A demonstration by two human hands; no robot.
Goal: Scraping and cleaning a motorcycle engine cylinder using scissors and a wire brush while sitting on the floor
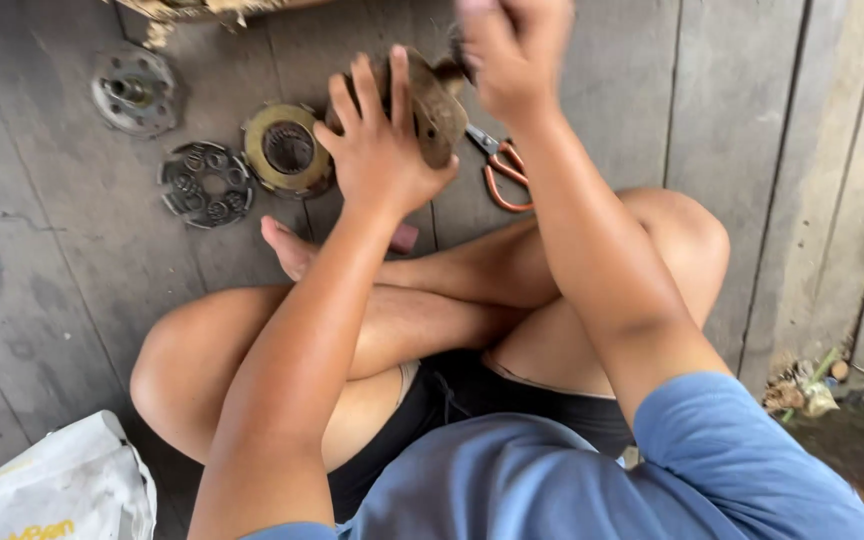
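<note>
Seated person, cross-legged on a grey plank floor (pixel 72 250), working on a dismantled mechanical assembly. Near left lies a white plastic bag (pixel 52 490). The left hand (pixel 382 150) grips a worn, brownish, curved metal part (pixel 432 105), its fingers (pixel 367 95) wrapped over the part's near face and holding it above the floor, far of the crossed legs. The right hand (pixel 512 55) is raised just right of that part and blurred; its fingers look curled around something small and dark, but what they hold cannot be told. Three round components lie apart on the floor to the left: a brass-rimmed ring (pixel 285 150) just beside the left hand, a dark disc with several small springs (pixel 207 183) nearer and further left, and a hubbed grey plate (pixel 134 90) farthest left. Orange-handled scissors (pixel 502 170) lie under the right forearm. Judged from this layout, disassembly appears largely done, with work on the held part in progress; nothing shown is reassembled.
</note>
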